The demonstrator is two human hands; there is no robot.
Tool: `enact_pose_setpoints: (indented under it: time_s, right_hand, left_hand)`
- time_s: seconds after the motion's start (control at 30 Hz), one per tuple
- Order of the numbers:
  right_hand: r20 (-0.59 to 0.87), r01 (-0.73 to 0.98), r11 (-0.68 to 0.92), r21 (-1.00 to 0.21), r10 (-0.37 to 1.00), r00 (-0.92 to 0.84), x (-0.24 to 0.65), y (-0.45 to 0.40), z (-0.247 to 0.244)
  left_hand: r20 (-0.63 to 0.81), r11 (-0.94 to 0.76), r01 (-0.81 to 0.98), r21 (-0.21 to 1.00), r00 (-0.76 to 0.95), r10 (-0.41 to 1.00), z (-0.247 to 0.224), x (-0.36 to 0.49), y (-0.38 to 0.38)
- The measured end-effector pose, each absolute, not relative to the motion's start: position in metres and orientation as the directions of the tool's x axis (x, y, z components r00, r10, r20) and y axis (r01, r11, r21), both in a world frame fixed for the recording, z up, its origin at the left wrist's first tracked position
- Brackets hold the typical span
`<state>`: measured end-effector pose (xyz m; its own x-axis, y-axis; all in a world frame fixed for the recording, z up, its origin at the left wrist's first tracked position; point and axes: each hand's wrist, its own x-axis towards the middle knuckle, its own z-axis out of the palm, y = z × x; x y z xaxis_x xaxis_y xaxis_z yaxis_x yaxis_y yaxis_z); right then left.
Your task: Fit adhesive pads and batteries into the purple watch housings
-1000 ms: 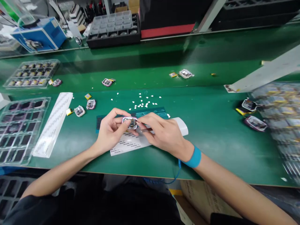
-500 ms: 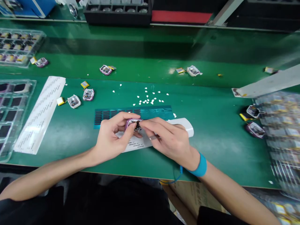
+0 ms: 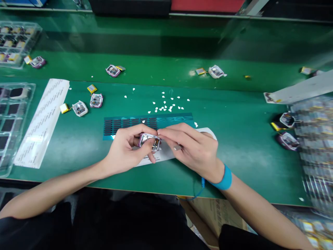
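Observation:
My left hand (image 3: 126, 147) grips a small open electronic device housing (image 3: 156, 143), with a purple-and-white rim and a circuit board inside. Its thumb lies across the open face, covering part of the board. At the housing's upper right corner, the fingertips of my right hand (image 3: 196, 149) are pinched together; what they hold, if anything, is too small to name. A short grey metal piece (image 3: 178, 147) shows at the curled fingers of that hand. Under both hands lies a white printed sheet (image 3: 158, 159), and behind them a teal sheet of dark strips (image 3: 130, 123).
Small white stickers (image 3: 170, 108) are scattered beyond the hands. Open housings with yellow batteries lie left (image 3: 80, 108), at the back (image 3: 215, 71) and right (image 3: 287, 141). Clear trays (image 3: 31, 92) stand left, stacked trays (image 3: 316, 149) right. A blue wrist strap (image 3: 224, 178) trails a cord.
The housing has turned in my left hand, showing more of its open face. My right fingertips have moved from inside the housing to its upper right corner. The camera view has shifted slightly.

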<state>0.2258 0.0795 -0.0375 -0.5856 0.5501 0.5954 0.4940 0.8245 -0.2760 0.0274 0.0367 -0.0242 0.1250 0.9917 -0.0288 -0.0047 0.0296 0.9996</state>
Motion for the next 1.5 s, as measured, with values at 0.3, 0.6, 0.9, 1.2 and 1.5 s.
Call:
enact_pose_setpoints:
  time_s: [0.3, 0.6, 0.9, 1.2, 1.5]
  right_hand:
    - [0.597, 0.465, 0.885, -0.025, 0.387, -0.703, 0.233, 0.083, -0.036]
    - [0.554, 0.697, 0.716, -0.027, 0.592, -0.586, 0.234, 0.088, -0.029]
    - [0.477, 0.454, 0.89, -0.036, 0.414, -0.775, 0.239, 0.085, -0.025]
    - [0.494, 0.439, 0.897, -0.057, 0.407, -0.768, 0.238, 0.08, -0.029]
    - [0.408, 0.52, 0.854, 0.016, 0.469, -0.783, 0.223, 0.067, -0.03]
  left_hand:
    - [-0.078, 0.085, -0.049, 0.995, 0.134, 0.988, -0.021, 0.027, 0.037]
    - [-0.121, 0.121, 0.005, 0.993, 0.1, 0.988, -0.018, 0.027, 0.039]
    - [-0.122, 0.136, -0.083, 0.987, 0.159, 0.98, -0.022, 0.026, 0.038]
    - [-0.125, 0.136, -0.132, 0.982, 0.091, 0.988, -0.024, 0.029, 0.035]
    - [0.079, -0.089, 0.234, 0.968, 0.049, 0.996, -0.032, 0.031, 0.03]
